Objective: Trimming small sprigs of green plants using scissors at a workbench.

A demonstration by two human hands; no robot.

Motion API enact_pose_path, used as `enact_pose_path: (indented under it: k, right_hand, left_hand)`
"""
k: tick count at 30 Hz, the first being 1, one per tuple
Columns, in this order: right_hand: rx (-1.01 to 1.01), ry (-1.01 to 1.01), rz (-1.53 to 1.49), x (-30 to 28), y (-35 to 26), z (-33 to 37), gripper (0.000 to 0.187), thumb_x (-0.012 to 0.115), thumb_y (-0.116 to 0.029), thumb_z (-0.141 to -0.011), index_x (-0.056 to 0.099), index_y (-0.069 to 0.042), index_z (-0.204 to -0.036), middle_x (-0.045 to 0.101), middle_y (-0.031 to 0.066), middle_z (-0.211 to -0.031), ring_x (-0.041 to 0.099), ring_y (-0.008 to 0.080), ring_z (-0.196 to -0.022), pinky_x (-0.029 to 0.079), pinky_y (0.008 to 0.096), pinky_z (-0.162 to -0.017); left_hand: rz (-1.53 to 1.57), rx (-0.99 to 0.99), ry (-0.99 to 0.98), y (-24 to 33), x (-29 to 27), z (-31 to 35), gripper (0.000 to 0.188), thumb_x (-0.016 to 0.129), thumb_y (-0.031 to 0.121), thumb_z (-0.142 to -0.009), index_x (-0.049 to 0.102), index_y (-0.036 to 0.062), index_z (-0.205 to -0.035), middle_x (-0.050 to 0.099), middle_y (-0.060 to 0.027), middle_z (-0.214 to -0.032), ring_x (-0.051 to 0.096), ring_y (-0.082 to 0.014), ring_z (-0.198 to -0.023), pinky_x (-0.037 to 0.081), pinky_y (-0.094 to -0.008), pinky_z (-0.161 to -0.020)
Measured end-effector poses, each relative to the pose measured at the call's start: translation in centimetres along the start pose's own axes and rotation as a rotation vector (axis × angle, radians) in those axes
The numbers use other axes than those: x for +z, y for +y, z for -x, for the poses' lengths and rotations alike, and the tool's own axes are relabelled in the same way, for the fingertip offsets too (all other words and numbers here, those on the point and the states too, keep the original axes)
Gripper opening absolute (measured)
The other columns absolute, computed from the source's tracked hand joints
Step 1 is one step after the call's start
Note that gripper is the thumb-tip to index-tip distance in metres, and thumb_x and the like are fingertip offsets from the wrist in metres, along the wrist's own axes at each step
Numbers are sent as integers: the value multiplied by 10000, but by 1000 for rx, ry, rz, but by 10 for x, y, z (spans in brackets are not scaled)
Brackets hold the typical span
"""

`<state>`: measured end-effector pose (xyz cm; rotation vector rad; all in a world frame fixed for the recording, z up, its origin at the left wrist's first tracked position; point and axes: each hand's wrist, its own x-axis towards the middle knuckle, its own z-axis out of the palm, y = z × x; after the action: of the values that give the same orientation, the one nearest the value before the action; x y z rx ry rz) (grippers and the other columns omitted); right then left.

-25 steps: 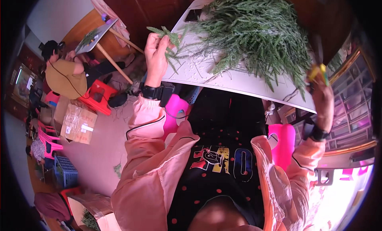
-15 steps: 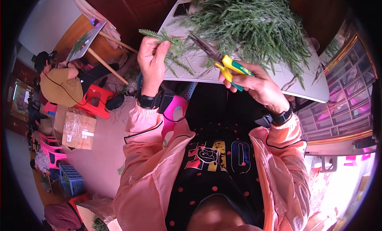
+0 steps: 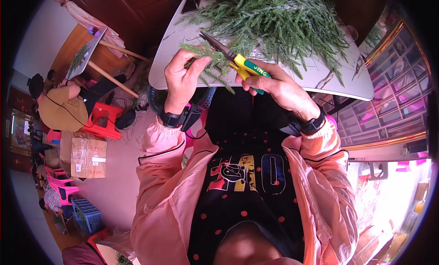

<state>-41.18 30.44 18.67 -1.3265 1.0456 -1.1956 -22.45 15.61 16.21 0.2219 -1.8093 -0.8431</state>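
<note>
My left hand (image 3: 183, 77) pinches a green artificial pine sprig (image 3: 214, 76) between thumb and fingers, in front of the near edge of the white table. My right hand (image 3: 286, 89) is wrapped round the yellow and green handles of long-nose pliers (image 3: 247, 67). Their dark jaws point up and to the left, over the sprig's right part; whether they touch it I cannot tell. Beyond my hands, a large heap of similar pine sprigs (image 3: 279, 27) with pale, frosty-looking tips covers much of the tabletop.
A dark phone (image 3: 191, 4) lies on the white table (image 3: 167, 50) at its far left. Off to the left, a person (image 3: 64, 107) sits on a red stool (image 3: 105, 121). A cardboard box (image 3: 89, 157) and a blue crate (image 3: 88, 215) stand on the floor.
My two hands have come closer together. The pliers' jaws now overlap the sprig instead of standing to its right. The whole view has shifted slightly.
</note>
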Motion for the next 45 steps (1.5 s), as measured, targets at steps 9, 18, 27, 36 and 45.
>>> enact_pose_path:
  k: [9, 18, 27, 36, 45]
  right_hand:
    - [-6, -24, 23, 9, 11, -10, 321, 536, -148, -859, 536, 18, -1134, 546, 20, -859, 481, 102, -736, 405, 233, -679]
    - [60, 20, 45, 25, 10, -62, 311, 514, -99, -859, 524, 14, -1148, 491, -2, -804, 447, 76, -671, 380, 210, -559]
    - [105, 135, -15, 8, 29, -96, 321, 500, -81, -873, 508, 21, -1177, 544, 32, -889, 490, 96, -701, 418, 226, -579]
    - [70, 87, -467, 0, 33, -94, 375, 474, -101, -876, 472, 21, -1231, 580, 80, -1034, 534, 139, -811, 462, 273, -711]
    - [-21, -52, -680, -8, 32, -89, 407, 471, -115, -869, 464, 7, -1258, 581, 132, -1096, 519, 150, -786, 457, 277, -709]
  left_hand:
    - [13, -48, 22, -10, -1, 1, 112, 675, 39, -847, 580, -10, -881, 580, 15, -772, 508, -50, -718, 422, -200, -655]
    - [221, -122, 177, -22, -22, -11, 84, 639, 22, -872, 558, 10, -888, 563, 21, -798, 490, -32, -718, 405, -178, -637]
    - [487, -278, 268, -45, -10, -16, 51, 608, 56, -899, 584, 14, -914, 604, -9, -830, 561, -74, -731, 457, -221, -637]
    - [612, -522, 328, -64, -9, -5, 80, 621, 84, -895, 599, 11, -921, 606, -37, -802, 575, -111, -708, 451, -244, -672]
    - [768, -581, 175, -44, -5, -8, 107, 645, 110, -878, 607, 10, -872, 566, -27, -738, 546, -125, -701, 424, -245, -667]
